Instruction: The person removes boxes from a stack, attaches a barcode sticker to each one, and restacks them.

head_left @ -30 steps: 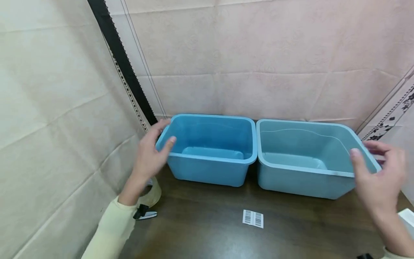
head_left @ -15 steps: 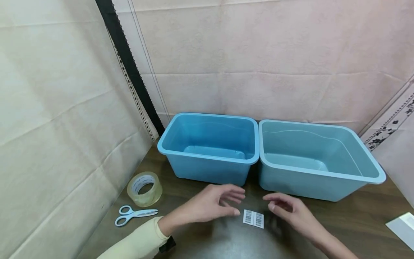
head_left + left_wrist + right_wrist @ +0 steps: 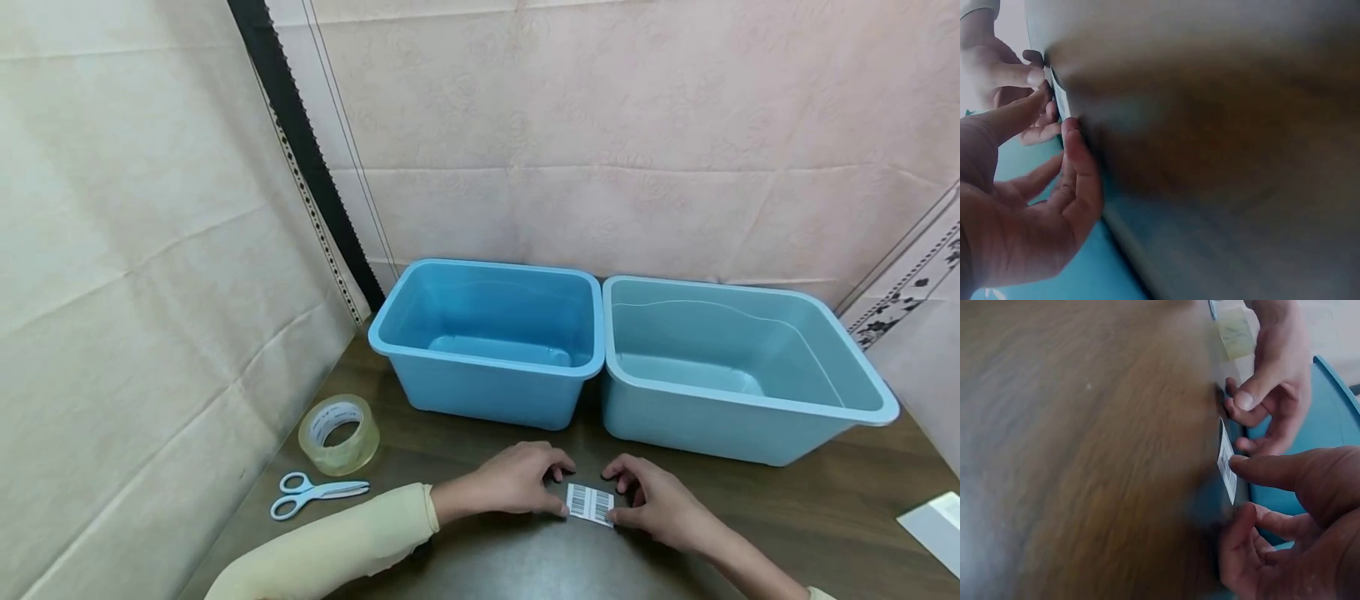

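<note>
A small white label with two printed barcodes (image 3: 590, 504) lies on the dark wooden table in front of two tubs. My left hand (image 3: 517, 482) is at its left side, thumb tip by the label's edge and fingers loosely bent. On the other side, my right hand (image 3: 660, 504) touches the label's right edge with its thumb. In the right wrist view the right thumb rests against the label (image 3: 1227, 464), while the forefinger stays apart from it. Neither hand visibly pinches the label. The left wrist view shows only a thin sliver of it between the hands.
Behind the hands stand a blue tub (image 3: 487, 392) and a paler blue-green tub (image 3: 720, 429), side by side with rims touching. A clear tape roll (image 3: 360, 446) and light blue scissors (image 3: 318, 492) lie at left. A white flat box (image 3: 937, 533) sits far right.
Both hands have left the tubs' outer rims and come down to the label from either side. The right thumb now touches the label. The tape roll and scissors have come fully into view.
</note>
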Demonstrator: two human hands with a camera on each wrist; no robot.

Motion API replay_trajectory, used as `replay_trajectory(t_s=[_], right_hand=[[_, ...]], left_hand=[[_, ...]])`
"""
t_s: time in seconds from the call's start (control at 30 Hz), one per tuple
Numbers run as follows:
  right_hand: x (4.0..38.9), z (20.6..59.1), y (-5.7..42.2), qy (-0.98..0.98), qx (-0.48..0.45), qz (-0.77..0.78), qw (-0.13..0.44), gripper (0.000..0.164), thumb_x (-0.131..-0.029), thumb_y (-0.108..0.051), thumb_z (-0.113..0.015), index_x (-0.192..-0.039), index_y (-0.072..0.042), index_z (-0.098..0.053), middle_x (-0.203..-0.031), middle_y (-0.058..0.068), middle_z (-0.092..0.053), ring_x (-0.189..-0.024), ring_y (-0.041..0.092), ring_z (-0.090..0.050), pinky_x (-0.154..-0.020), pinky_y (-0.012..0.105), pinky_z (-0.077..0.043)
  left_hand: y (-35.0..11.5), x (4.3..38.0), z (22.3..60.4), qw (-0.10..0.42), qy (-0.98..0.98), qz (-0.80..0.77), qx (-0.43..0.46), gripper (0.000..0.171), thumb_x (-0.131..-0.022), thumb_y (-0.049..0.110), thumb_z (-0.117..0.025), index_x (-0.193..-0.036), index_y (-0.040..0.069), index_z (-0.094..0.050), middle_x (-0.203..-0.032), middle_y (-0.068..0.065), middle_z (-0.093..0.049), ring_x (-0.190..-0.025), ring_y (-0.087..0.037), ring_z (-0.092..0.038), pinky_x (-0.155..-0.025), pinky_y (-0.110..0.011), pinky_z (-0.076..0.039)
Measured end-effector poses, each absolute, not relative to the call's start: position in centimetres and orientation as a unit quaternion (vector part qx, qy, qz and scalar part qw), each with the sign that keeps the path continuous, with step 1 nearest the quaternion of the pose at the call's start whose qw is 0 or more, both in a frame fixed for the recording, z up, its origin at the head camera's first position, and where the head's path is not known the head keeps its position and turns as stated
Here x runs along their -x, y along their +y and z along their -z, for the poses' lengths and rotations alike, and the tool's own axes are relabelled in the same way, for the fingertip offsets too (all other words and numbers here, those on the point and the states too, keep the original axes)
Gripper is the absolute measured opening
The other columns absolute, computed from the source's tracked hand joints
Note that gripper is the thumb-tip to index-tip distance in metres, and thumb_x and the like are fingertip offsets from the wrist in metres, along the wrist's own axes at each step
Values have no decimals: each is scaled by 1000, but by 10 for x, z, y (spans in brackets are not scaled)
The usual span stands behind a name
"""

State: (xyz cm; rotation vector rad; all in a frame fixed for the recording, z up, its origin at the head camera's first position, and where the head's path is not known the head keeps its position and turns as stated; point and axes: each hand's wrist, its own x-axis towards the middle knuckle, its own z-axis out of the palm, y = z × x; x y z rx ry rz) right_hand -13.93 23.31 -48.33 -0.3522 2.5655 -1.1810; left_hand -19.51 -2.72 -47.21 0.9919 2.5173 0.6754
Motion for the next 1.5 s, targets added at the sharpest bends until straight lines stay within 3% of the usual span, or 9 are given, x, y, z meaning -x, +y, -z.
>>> replay_trajectory(t_s=[0.13, 0.23, 0.5, 0.73, 0.93, 1.1, 1.2, 1.37, 1.5], right_hand=[[140, 483, 227, 910, 114, 378, 129, 42, -80, -21, -93, -111, -15, -65, -100, 5, -59, -82, 15, -51, -67, 24, -41], [141, 483, 222, 917, 95, 364, 131, 41, -78, -20, -94, -106, -17, -65, -99, 4, -58, -85, 17, -51, -68, 25, -41], [141, 483, 216, 928, 71, 346, 123, 38, -75, -16, -95, -98, -19, -65, -97, 3, -57, -85, 18, -51, -69, 27, -41], [139, 482, 216, 929, 63, 345, 120, 40, -75, -16, -95, -103, -20, -67, -98, 2, -58, -87, 17, -52, -70, 27, -41], [137, 482, 216, 929, 71, 342, 121, 34, -76, -16, -94, -97, -22, -68, -97, 2, -59, -85, 16, -52, -69, 26, -41], [137, 485, 222, 912, 99, 376, 132, 21, -83, -20, -89, -91, -20, -70, -94, 2, -59, -82, 15, -52, -66, 24, -41], [138, 484, 228, 876, 119, 437, 167, 13, -91, -20, -83, -93, -14, -72, -91, 3, -62, -76, 12, -55, -62, 24, -46], [138, 479, 234, 790, 142, 554, 220, 19, -101, -17, -71, -107, 0, -66, -91, 8, -68, -73, 14, -62, -62, 31, -56], [135, 473, 232, 767, 130, 591, 212, 28, -103, -21, -69, -118, 2, -67, -100, 5, -72, -82, 16, -66, -70, 34, -58]], left_hand=[[-19, 190, 470, 141, 906, -168, -362, 52, -81, 48, -91, -128, 38, -72, -103, 11, -64, -83, -1, -52, -65, -23, -44], [-14, 189, 471, 133, 911, -146, -362, 51, -79, 49, -91, -125, 40, -71, -103, 11, -61, -80, -3, -51, -62, -25, -43], [-6, 189, 470, 138, 909, -142, -366, 40, -78, 42, -94, -107, 33, -69, -99, 12, -59, -78, -2, -50, -62, -24, -43], [-2, 190, 469, 168, 903, -163, -359, 39, -80, 34, -94, -104, 29, -63, -97, 14, -59, -81, 1, -51, -65, -24, -44], [-3, 188, 471, 174, 898, -175, -364, 34, -85, 26, -89, -104, 28, -61, -94, 15, -58, -78, 0, -50, -63, -21, -43], [-9, 183, 467, 163, 900, -174, -366, 13, -96, 27, -79, -95, 29, -66, -86, 16, -55, -74, 2, -50, -60, -20, -42], [-14, 181, 464, 158, 898, -192, -363, 13, -98, 29, -76, -89, 31, -67, -86, 17, -54, -73, 2, -50, -60, -20, -43], [-24, 178, 455, 149, 882, -266, -359, 14, -98, 27, -76, -90, 32, -66, -90, 17, -58, -78, 4, -53, -66, -18, -46], [-31, 174, 446, 150, 855, -353, -348, 9, -98, 24, -76, -94, 28, -69, -94, 16, -64, -83, 7, -58, -74, -16, -50]])
